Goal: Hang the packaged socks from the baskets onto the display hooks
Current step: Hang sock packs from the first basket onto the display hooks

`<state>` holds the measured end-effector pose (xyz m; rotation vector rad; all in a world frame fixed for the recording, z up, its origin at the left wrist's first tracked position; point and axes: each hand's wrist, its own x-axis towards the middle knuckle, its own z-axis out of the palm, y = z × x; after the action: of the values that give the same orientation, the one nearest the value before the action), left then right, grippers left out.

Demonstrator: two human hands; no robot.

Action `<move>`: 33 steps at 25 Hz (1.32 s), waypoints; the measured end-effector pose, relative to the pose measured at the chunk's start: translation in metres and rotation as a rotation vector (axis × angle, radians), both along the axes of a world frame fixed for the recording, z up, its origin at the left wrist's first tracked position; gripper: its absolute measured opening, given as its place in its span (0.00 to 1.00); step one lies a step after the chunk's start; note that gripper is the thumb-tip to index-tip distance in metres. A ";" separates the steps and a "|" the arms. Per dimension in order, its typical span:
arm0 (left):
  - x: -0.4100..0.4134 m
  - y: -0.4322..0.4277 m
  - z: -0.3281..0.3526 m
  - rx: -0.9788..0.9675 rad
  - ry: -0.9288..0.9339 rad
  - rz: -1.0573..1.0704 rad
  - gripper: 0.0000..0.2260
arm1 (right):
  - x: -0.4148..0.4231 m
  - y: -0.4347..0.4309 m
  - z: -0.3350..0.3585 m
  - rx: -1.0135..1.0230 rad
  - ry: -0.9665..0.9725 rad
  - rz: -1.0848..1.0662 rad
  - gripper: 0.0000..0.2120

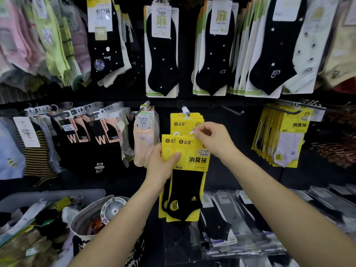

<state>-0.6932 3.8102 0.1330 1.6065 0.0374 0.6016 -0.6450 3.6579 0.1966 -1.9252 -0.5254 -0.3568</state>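
Partway, I judge: left hand (160, 166) grips two yellow packs (189, 160), right hand (213, 140) pinches the front one's top under the part-filled hook (185, 110), and the basket (57, 195) at lower left holds more.

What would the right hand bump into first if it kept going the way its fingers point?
The right hand pinches the top of the held packs, aimed up-left. Most likely it would first meet the yellow packs already hanging on the hook there, though depth is unclear from one view.
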 end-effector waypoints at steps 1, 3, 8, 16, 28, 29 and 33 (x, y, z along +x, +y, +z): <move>0.001 -0.001 0.000 -0.007 -0.002 -0.006 0.11 | 0.002 0.000 0.002 0.038 0.014 -0.029 0.05; 0.001 0.001 0.001 -0.013 -0.013 0.002 0.09 | 0.007 0.000 0.008 0.070 0.023 -0.080 0.06; -0.003 0.025 0.005 -0.086 -0.052 0.137 0.06 | 0.022 0.009 0.033 0.128 -0.025 -0.141 0.09; -0.024 0.070 0.008 -0.059 -0.025 0.190 0.10 | 0.033 0.028 0.034 0.066 -0.025 -0.120 0.08; -0.020 0.002 0.015 0.008 -0.056 0.055 0.08 | -0.020 0.015 -0.054 0.072 -0.006 0.134 0.06; -0.018 -0.004 0.015 0.023 -0.058 0.053 0.08 | -0.019 0.012 -0.055 0.142 0.037 0.141 0.04; -0.010 -0.015 0.013 0.124 -0.029 -0.027 0.07 | -0.009 -0.006 -0.030 0.236 -0.015 0.095 0.05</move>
<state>-0.7034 3.7951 0.1460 1.7149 -0.0442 0.6157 -0.6536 3.6519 0.1667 -1.6655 -0.5571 -0.3562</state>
